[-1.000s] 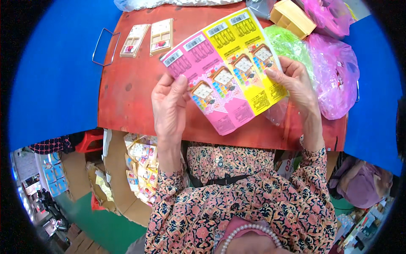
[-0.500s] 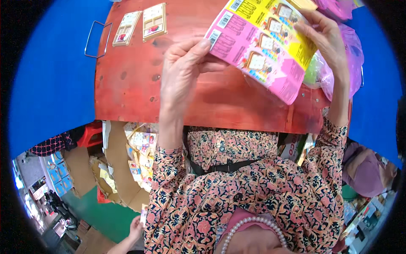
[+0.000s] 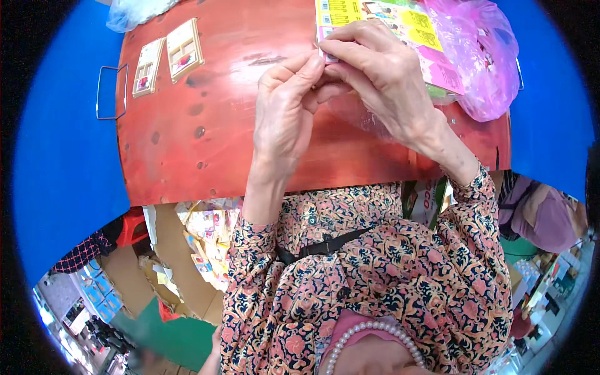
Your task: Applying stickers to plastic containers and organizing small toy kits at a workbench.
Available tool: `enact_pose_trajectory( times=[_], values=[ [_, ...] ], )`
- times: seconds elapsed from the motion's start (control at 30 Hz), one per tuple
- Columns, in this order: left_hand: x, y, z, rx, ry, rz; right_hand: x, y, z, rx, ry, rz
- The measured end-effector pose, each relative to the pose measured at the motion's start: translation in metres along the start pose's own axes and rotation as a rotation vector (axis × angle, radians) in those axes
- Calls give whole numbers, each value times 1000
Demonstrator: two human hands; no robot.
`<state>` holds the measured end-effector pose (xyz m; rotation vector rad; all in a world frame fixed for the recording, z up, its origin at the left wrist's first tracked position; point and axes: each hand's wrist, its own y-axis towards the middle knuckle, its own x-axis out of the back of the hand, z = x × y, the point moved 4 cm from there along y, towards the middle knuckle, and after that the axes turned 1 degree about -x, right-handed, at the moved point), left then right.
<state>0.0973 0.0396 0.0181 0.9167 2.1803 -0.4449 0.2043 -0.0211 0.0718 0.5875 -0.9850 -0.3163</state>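
A pink and yellow printed sheet [image 3: 440, 70] with barcodes and small pictures is at the far side of the red table [image 3: 231, 125]. My left hand [image 3: 284, 103] pinches at the sheet's left edge, thumb and fingers pressed together. Right beside it, my right hand [image 3: 387, 81] reaches across the sheet and closes its fingertips on the same edge. The two hands' fingertips almost touch, and they hide the spot they grip. Whether the sheet's far part rests on the table, I cannot tell.
Two small wooden trays [image 3: 184, 50] with pictures lie at the far left. A pink plastic bag [image 3: 484, 62] sits at the right, and a clear bag [image 3: 134, 12] at the back left. An open carton of printed pieces [image 3: 209, 228] stands below the table's near edge.
The sheet has moved farther away and lower. My right hand has left its upper right edge and come left to meet my left hand at the left edge.
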Motion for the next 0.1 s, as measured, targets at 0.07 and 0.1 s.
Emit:
enact_pose_trajectory(
  times=[0.07, 0.1],
  values=[
    [0, 0, -1, 21, 78, -16, 3, -5, -4, -75, 42, 17],
    [-1, 0, -2, 23, 100, -12, 5, -7, -7, -112, 61, 24]
  ],
)
